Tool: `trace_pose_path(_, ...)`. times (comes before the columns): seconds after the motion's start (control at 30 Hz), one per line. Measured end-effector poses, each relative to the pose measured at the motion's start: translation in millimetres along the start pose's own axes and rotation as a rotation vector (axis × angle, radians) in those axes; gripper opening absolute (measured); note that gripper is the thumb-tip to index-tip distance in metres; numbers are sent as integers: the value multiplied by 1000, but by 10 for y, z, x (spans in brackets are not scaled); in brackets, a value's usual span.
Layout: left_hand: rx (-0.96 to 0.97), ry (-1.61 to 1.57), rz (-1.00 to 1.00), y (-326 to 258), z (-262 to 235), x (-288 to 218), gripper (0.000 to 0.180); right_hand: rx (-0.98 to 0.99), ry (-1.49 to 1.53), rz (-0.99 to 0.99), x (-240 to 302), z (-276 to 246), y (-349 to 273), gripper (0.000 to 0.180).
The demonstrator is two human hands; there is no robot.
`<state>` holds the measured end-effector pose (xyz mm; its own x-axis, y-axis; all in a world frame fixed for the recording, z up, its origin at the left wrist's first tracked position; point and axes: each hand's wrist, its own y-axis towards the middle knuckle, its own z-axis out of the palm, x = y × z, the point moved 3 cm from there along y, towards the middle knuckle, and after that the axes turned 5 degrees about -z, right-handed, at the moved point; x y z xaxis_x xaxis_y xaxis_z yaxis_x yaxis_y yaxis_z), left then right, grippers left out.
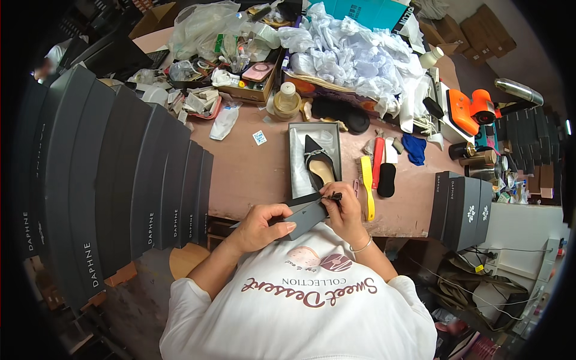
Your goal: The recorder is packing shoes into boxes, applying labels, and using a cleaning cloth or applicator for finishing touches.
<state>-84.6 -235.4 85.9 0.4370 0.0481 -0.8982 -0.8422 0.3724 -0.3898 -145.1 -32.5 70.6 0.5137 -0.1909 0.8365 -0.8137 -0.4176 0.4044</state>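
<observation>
We see the lid [304,221] at the table's [243,174] near edge, the left hand [264,229] curled onto its side, the right hand [345,216] pinching a black strip [333,196]; beyond, a shoe [320,170] lies in the box [337,150].

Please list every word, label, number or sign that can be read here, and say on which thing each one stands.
I can't copy out wording, but this is where it stands.
White shirt: dark red lettering, readable.
Box stack at left: pale capitals, readable.
Box stack at right: pale capitals and white script-like marks.
Teal box: print, only partly visible.
Small white tag: blue print, too small to read.
Held grey box: nothing legible.
</observation>
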Motion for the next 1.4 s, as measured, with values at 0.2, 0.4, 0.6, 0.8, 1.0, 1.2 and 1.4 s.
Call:
trace_pose_path(0.2, -19, 17, 20, 12, 6, -12, 15, -97, 120, 53, -44, 10, -4, 8)
trace_pose_path(0.4, -61, 48, 72, -4, 12, -29, 19, -99, 200, 88, -73, -5, -15, 5)
trace_pose_path(0.6, -45, 26, 60, -20, -37, 7, 20, -290, 604, 255, -391, -101, -104, 7)
trace_pose_path(0.8, -44, 24, 45, -14, -21, 14, 20, -359, 1108, 316, -529, -333, -57, 43)
trace_pose_path(1.0, -22, -8, 47, -20, -50, 50, 18, 331, 465, 477, -553, -517, -33, 79)
trace_pose_path(1.2, 50, -64, -10, -45, -88, 68, 14, 484, 668, 638, -671, -335, 0, 25)
trace_pose_path(1.4, 18, -64, -23, -74, -121, 42, 15, 424, 341, 311, -526, -345, 146, 12)
